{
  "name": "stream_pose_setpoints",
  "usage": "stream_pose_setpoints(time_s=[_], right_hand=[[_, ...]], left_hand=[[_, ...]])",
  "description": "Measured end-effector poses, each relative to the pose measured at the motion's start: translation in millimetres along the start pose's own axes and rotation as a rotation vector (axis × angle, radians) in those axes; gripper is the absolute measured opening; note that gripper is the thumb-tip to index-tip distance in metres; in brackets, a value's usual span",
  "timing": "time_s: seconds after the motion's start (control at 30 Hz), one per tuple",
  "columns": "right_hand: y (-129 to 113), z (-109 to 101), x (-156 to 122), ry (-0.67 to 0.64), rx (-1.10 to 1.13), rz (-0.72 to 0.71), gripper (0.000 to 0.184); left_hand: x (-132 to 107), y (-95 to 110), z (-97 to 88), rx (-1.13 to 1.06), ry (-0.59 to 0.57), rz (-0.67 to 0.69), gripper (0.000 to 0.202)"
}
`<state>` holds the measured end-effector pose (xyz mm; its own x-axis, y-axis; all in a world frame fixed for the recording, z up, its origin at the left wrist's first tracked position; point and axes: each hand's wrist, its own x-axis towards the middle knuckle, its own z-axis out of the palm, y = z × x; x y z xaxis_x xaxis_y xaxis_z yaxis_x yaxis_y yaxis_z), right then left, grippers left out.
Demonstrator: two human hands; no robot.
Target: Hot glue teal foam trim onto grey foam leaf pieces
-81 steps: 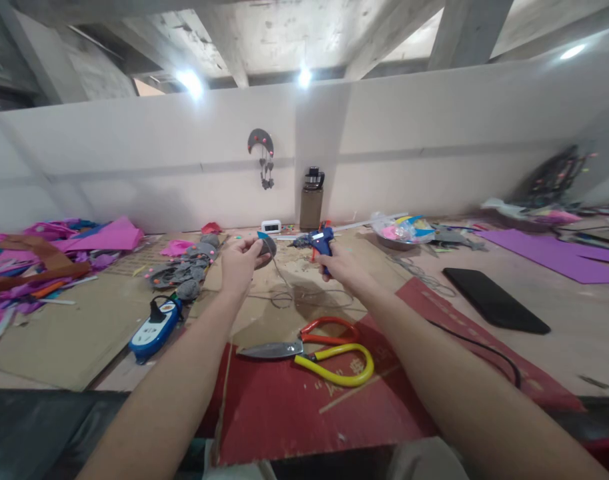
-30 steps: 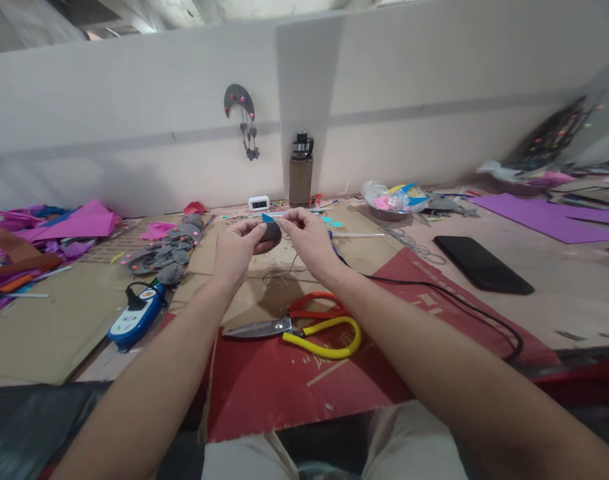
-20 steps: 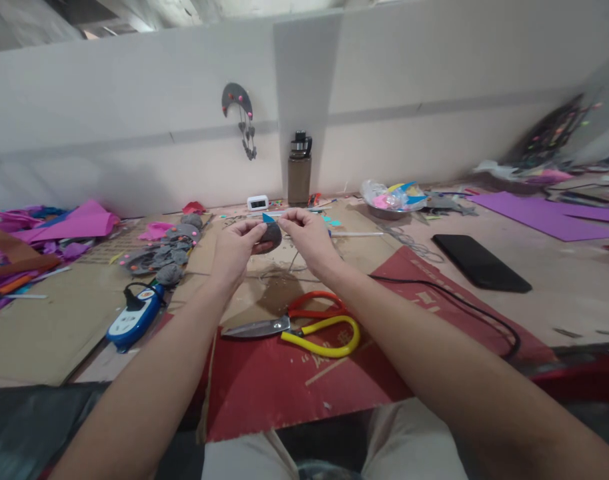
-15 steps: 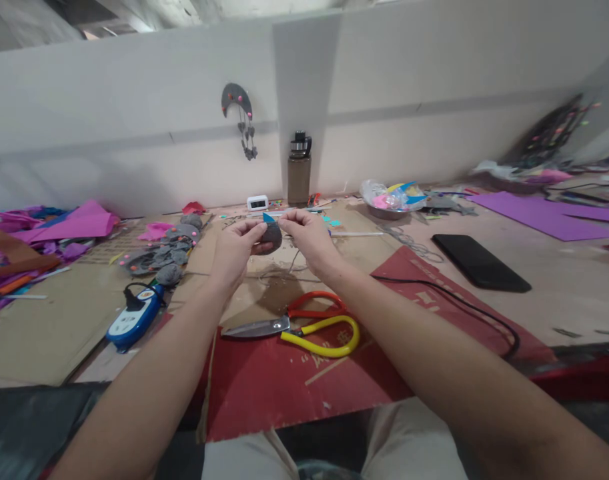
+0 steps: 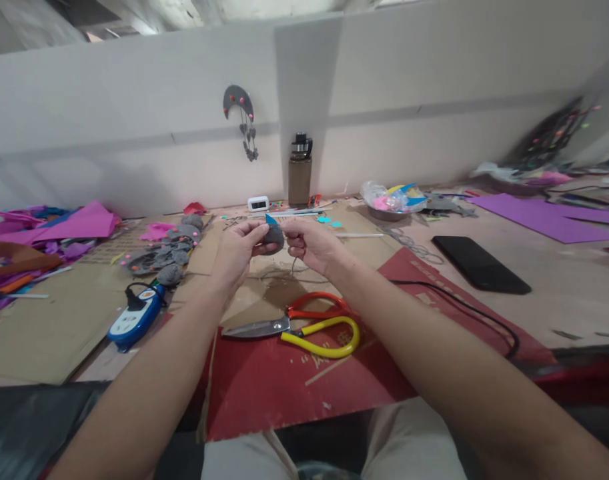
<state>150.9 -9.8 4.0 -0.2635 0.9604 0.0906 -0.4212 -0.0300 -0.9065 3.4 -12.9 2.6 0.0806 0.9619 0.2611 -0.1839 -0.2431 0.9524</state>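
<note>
My left hand [image 5: 240,248] is closed on a dark grey rounded piece [image 5: 273,239] that looks wound with yarn. A blue pointed tip [image 5: 270,219] sticks up from its top. My right hand [image 5: 308,245] is closed in a pinch at the right side of this piece. Grey yarn [image 5: 294,268] hangs from below the right hand in loose loops onto the cardboard; the fingertips themselves are partly hidden. Under my forearms lie large scissors [image 5: 297,327] with one red and one yellow handle, blades pointing left.
A blue-and-white power strip [image 5: 137,317], a grey yarn ball [image 5: 169,275] and grey pieces with pink dots [image 5: 159,257] lie left. At the back stand a bottle [image 5: 299,177] and a small clock [image 5: 257,203]. A bowl [image 5: 387,215] and a phone [image 5: 480,264] are right.
My right hand has turned, and its fingers have curled in more beside the grey piece. The blue tip leans a little differently. My left hand keeps its hold.
</note>
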Motion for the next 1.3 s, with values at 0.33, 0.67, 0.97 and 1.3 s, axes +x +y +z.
stream_pose_setpoints(time_s=[0.33, 0.67, 0.97, 1.3], right_hand=[[-3, -1, -3, -0.003, 0.104, 0.140, 0.025], [-1, 0, -8, -0.043, 0.102, 0.132, 0.025], [2, 1, -9, -0.008, 0.091, 0.053, 0.027], [17, 7, -10, 0.146, -0.392, -0.466, 0.016]], left_hand=[[-1, 1, 0.2, -0.013, -0.048, -0.001, 0.030], [2, -3, -1.5, -0.163, -0.019, -0.063, 0.023], [3, -7, -1.9, -0.229, -0.005, -0.128, 0.010], [1, 1, -0.4, -0.332, 0.042, -0.150, 0.005]])
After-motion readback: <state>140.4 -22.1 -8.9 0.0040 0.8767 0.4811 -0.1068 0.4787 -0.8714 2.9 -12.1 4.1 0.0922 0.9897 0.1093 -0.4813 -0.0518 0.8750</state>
